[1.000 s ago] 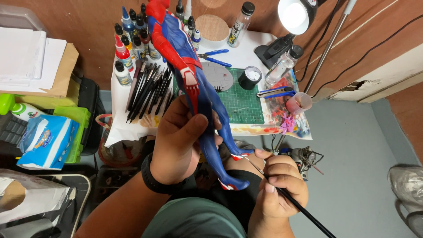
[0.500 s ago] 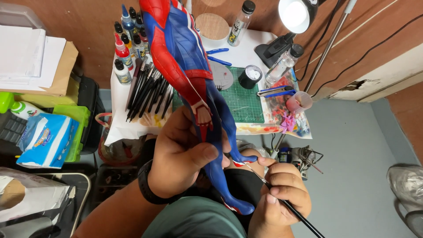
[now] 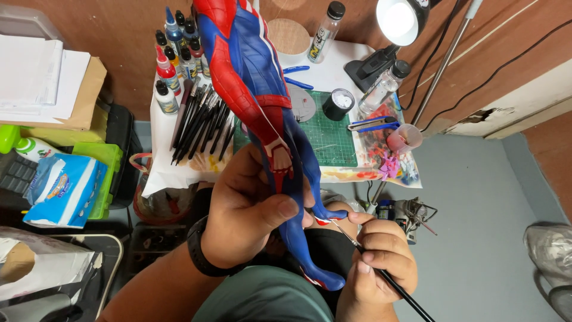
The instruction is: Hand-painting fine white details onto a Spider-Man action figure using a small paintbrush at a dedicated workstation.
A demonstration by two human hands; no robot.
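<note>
Figure painting over the lap

The red-and-blue figure (image 3: pixel 262 101) sits clenched in the left hand (image 3: pixel 250 209), above the lap; the right hand (image 3: pixel 381 262) pinches a thin brush (image 3: pixel 381 271) at its foot, tabletop (image 3: pixel 333 71) with paint bottles (image 3: pixel 176 53) beyond.

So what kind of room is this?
Probably a hobby painting corner: paint bottles and brushes lie on a small table, and a red and blue figure is being painted.

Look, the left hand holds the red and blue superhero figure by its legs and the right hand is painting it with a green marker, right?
Not a green marker: the head view shows the right hand holding a thin black paintbrush against the figure. The left hand does grip its legs.
</note>
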